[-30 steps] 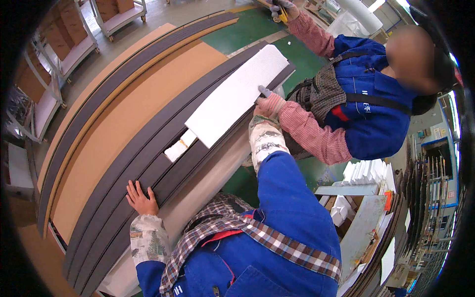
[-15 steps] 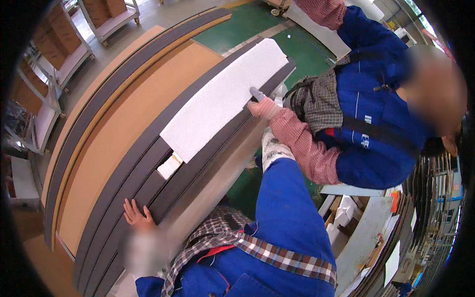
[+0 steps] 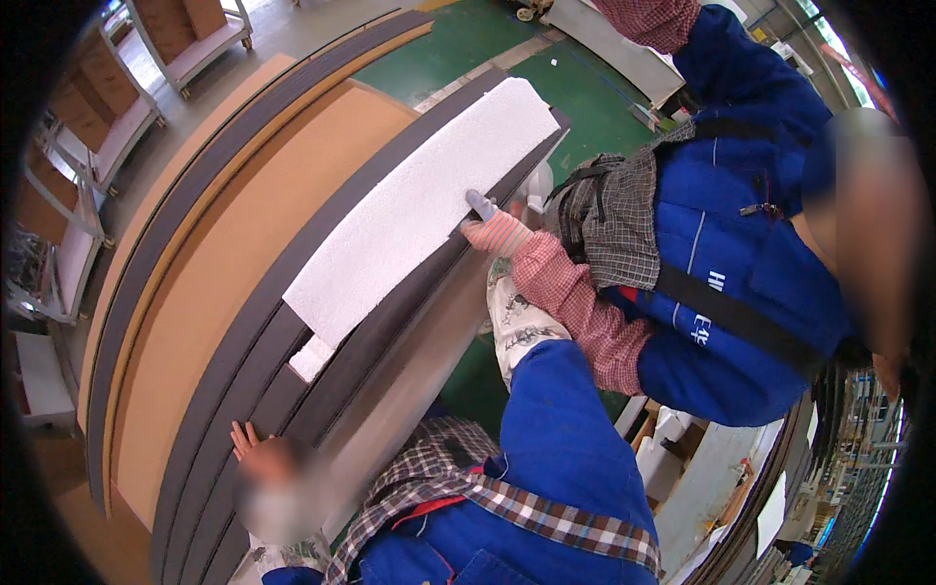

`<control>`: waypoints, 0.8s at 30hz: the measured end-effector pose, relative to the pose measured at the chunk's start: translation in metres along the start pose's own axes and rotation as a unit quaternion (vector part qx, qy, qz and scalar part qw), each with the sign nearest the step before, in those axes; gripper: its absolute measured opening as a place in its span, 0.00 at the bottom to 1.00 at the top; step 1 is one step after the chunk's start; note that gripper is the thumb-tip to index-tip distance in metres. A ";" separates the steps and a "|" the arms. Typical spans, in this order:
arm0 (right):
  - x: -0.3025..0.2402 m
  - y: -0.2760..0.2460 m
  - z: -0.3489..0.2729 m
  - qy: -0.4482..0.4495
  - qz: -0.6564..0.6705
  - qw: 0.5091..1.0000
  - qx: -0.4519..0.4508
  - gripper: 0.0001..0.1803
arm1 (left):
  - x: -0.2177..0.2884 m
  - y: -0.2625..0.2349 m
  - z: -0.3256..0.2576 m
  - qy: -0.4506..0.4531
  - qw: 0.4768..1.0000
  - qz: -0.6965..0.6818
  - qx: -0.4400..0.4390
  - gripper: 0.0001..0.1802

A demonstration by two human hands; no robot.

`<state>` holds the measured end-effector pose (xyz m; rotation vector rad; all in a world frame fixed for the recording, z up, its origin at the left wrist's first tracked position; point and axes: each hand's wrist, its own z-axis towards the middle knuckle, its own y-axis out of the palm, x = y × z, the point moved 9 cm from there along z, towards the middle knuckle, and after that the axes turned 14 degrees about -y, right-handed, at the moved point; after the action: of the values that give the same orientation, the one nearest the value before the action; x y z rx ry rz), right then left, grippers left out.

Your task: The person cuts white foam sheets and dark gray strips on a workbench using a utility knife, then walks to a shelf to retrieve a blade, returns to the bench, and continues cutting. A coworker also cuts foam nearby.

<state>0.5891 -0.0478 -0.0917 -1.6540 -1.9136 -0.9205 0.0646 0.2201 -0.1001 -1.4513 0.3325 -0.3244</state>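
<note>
A white foam-like sheet (image 3: 429, 205) lies lengthwise over a row of long dark panels (image 3: 229, 385). A small white block (image 3: 312, 359) sits by the sheet's near-left corner. My left hand (image 3: 261, 453) rests on the dark panels below that block, its visible fingers stretched out; a blur covers part of it. My right arm reaches forward in a white patterned sleeve, and my right hand (image 3: 517, 210) is almost wholly hidden behind a co-worker's forearm. At the right edge of the sheet, the co-worker's gloved hand (image 3: 495, 229) has its thumb on top of the sheet.
To the right, close by, stands the co-worker (image 3: 721, 234) in blue. Brown boards (image 3: 263, 205) and another dark strip lie left of the panels. Carts (image 3: 200, 54) with boxes stand at the far left. Offcuts and stacked sheets (image 3: 712, 468) are at the lower right.
The white sheet and the co-worker's gloved hand have shifted nearer and to the left, and less of the small block shows. My left hand has moved slightly nearer. The whole view has shifted a little.
</note>
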 end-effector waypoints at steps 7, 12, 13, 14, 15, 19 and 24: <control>-0.010 0.068 0.007 0.356 0.106 0.929 -0.002 0.10 | 0.007 -0.015 -0.007 0.007 0.997 -0.070 0.027 0.28; -0.027 0.098 -0.002 0.376 0.376 0.847 0.027 0.12 | 0.015 -0.014 -0.005 0.028 0.998 -0.048 0.041 0.28; -0.021 0.105 -0.013 0.410 0.508 0.748 0.115 0.13 | 0.014 -0.012 -0.005 0.030 0.998 -0.044 0.037 0.28; -0.013 0.113 -0.026 0.449 0.612 0.612 0.221 0.13 | 0.013 -0.009 -0.004 0.027 0.998 -0.048 0.033 0.28; -0.016 0.128 -0.033 0.469 0.696 0.483 0.249 0.13 | 0.012 -0.006 -0.005 0.022 0.998 -0.052 0.028 0.28; -0.039 0.160 -0.049 0.505 0.729 0.443 0.129 0.11 | 0.009 0.007 -0.007 0.013 0.998 -0.065 0.022 0.29; -0.103 0.135 -0.050 0.534 0.749 0.392 0.032 0.10 | 0.008 0.015 -0.006 0.017 0.996 -0.082 0.031 0.28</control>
<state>0.7352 -0.1461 -0.1042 -1.2529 0.6298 -0.5764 0.0693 0.2130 -0.1154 -1.4162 0.2296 -0.4887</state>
